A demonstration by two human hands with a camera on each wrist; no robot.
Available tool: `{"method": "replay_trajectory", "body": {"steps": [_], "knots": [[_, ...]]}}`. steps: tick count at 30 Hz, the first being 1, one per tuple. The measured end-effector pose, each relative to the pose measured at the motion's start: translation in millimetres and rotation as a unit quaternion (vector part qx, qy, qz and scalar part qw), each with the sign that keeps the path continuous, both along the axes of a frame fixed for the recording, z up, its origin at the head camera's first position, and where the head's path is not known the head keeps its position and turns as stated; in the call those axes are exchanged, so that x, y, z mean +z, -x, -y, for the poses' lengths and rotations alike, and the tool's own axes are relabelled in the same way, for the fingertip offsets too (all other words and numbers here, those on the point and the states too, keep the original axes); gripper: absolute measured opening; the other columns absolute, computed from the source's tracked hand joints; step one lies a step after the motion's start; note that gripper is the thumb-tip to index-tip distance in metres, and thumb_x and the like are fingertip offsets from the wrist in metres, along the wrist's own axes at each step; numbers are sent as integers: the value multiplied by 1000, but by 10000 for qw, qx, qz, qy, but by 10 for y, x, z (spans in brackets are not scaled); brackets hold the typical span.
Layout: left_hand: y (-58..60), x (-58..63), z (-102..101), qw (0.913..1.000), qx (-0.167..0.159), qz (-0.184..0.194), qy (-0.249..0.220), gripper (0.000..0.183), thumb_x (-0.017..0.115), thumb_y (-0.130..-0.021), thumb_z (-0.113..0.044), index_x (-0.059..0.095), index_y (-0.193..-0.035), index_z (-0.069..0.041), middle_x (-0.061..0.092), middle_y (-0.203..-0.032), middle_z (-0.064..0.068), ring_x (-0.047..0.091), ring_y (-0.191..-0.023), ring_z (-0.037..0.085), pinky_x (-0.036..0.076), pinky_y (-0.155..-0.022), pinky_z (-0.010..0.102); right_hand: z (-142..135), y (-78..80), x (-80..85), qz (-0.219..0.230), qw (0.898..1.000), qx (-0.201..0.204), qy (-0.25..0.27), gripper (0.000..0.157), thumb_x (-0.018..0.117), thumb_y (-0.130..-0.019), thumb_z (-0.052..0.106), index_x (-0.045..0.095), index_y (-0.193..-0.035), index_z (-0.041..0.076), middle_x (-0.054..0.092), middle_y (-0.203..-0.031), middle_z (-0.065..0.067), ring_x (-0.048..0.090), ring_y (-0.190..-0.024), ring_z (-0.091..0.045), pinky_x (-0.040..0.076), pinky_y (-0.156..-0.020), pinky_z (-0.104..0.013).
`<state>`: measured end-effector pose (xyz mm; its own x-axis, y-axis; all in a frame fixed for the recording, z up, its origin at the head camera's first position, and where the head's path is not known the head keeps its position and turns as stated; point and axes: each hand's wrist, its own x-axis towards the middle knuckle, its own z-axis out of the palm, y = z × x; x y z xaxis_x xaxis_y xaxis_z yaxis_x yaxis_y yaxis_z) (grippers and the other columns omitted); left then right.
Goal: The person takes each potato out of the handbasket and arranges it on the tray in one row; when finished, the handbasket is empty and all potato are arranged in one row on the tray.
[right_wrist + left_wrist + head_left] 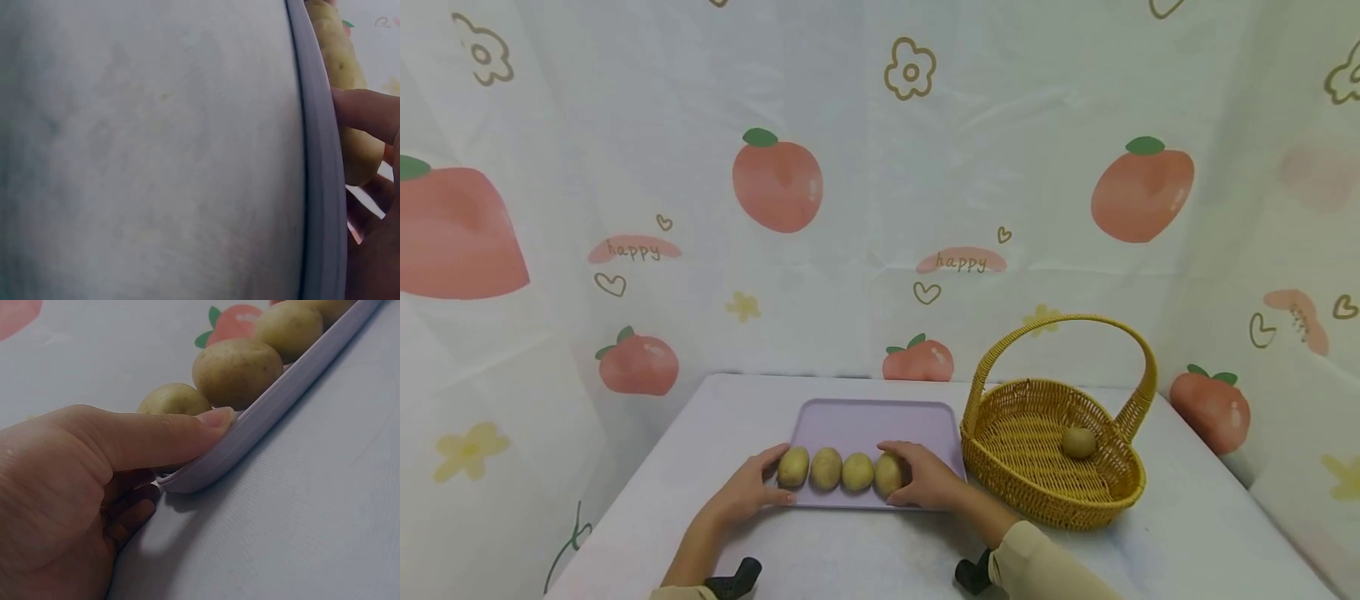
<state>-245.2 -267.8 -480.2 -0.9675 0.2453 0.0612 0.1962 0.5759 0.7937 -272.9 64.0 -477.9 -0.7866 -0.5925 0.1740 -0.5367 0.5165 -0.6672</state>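
Note:
Several potatoes stand in a row along the near edge of a pale purple tray (880,412). My left hand (748,492) is at the row's left end, its thumb and fingers around the leftmost potato (793,468). In the left wrist view that thumb lies over the tray's near rim, and lower fingers show outside the tray corner. At the right end, my right hand (928,477) holds the rightmost potato (889,477) between thumb and fingers; the right wrist view shows its thumb against a potato (359,156). Two more potatoes, one (826,469) and another (857,472), sit between the hands.
Just right of the tray stands a yellow wicker basket (1052,508) with a tall arched handle. One round brown item (1078,443), similar to a potato, lies inside it. A white cloth covers the table (700,442), and a fruit-printed curtain (865,167) hangs behind.

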Motion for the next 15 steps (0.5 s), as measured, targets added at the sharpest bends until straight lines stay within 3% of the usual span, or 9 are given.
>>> {"method": "replay_trajectory", "body": {"steps": [9, 15], "knots": [[10, -8, 9, 10000, 46, -37, 5, 92, 87, -69, -16, 39, -143, 8, 39, -145, 30, 40, -131, 46, 33, -110, 53, -15, -18, 76, 253, 9995, 153, 64, 81, 83, -74, 11, 43, -145, 6, 49, -141, -9, 43, -130, -27, 34, -110, -48], [34, -44, 12, 10000, 3, -54, -17, 91, 87, -69, -16, 39, -142, 10, 39, -144, 31, 40, -131, 46, 33, -109, 53, -114, -103, 180, 203, 9996, 133, 152, 79, 82, -77, 16, 43, -145, 8, 46, -142, -13, 46, -126, -34, 42, -102, -52]]}}
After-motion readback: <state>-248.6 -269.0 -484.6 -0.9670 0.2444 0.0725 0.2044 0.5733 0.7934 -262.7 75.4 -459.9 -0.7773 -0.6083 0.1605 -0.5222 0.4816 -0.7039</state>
